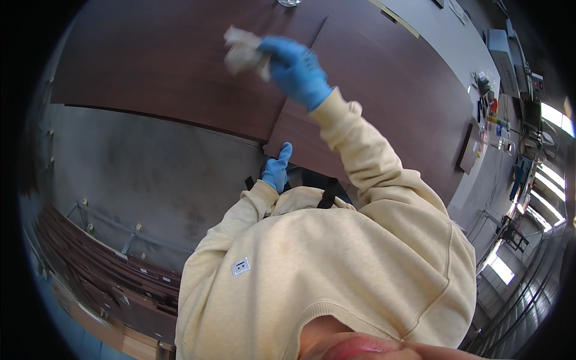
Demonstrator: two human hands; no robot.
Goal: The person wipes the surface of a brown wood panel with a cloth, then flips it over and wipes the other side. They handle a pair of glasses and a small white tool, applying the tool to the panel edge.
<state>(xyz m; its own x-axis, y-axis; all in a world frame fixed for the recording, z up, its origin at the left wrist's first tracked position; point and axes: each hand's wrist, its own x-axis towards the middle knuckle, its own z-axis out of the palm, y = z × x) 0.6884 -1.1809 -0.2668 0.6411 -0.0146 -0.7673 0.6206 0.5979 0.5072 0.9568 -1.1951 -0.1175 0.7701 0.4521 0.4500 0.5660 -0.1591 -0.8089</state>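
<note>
- In the head view I see a pale, off-white cloth (pixel 246 53), crumpled into a loose wad with uneven, ragged-looking edges; it is blurred, so its weave and any marks are hard to make out.
- The cloth is over the left board (pixel 162 66), toward the far part of it; I cannot tell whether it touches the surface.
- My right hand (pixel 297 69), in a blue glove, has its grip closed around the cloth, one end bunched in the fingers and the rest sticking out leftward.
- My left hand (pixel 276 173), also blue-gloved, is low and near the body, a finger raised against the near edge of the right board (pixel 384 90); I cannot tell how wide or narrow that grip is.
- Both boards are smooth, dark reddish brown, and lie side by side with a slanting seam between them; their near corners form a small step just above the left hand.
- Leftward of the cloth, a broad stretch of brown surface gives room to move; a clear glass item (pixel 289 2) sits at the far edge.
- Beyond the right board runs a pale desk (pixel 447 51), with a small dark block (pixel 469 148) near that board's right end.
- Grey floor (pixel 150 162) spreads below the left board's near edge.
</note>
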